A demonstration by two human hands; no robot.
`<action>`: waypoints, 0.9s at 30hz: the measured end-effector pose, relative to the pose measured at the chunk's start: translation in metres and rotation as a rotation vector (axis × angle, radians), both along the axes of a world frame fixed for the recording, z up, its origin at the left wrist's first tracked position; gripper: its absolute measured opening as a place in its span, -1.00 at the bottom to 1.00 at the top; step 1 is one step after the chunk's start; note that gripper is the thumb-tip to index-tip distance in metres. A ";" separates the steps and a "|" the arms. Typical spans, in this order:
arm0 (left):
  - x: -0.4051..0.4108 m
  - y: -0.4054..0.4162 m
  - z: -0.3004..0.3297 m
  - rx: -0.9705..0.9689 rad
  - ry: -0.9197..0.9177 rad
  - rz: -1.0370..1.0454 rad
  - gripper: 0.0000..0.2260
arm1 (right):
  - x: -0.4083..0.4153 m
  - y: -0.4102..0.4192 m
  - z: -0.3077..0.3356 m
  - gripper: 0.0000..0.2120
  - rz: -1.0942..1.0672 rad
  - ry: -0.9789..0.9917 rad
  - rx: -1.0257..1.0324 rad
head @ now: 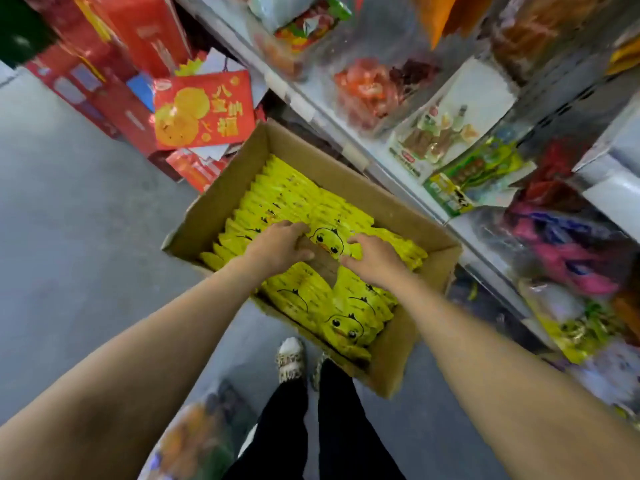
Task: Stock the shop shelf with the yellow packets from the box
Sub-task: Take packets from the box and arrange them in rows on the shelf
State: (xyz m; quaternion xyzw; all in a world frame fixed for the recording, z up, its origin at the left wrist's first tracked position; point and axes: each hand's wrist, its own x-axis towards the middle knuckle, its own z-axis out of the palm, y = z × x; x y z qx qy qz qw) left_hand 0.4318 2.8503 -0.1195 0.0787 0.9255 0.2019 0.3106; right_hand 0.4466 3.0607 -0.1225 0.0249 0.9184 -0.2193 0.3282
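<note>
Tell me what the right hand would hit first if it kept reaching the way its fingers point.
Most likely the duck-face yellow packet in the cardboard box; the right hand fingertips seem already at its edge, though depth is unclear.

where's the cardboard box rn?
Head view, centre: the cardboard box sits open on the floor beside the shelf unit on its right, with red gift boxes behind it.

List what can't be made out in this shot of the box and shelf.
- Head view: how deep the yellow packets are stacked; the top layer hides the rest of the cardboard box.
- Whether the left hand and right hand grip a packet; fingertips are tucked between packets.
- Shelf goods: motion blur hides their labels.
- Free shelf space: cut off by the right edge.
</note>
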 end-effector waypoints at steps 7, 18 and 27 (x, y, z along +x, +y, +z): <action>-0.001 0.006 -0.088 0.020 -0.248 -0.046 -0.47 | -0.023 0.004 -0.078 -0.51 -0.156 0.046 -0.124; -0.025 -0.001 -0.130 -0.042 -0.306 -0.011 -0.71 | -0.053 -0.008 -0.136 -0.53 -0.179 0.124 -0.046; -0.020 0.001 -0.130 -0.030 -0.212 -0.019 -0.90 | -0.063 -0.014 -0.138 -0.79 -0.180 0.090 0.019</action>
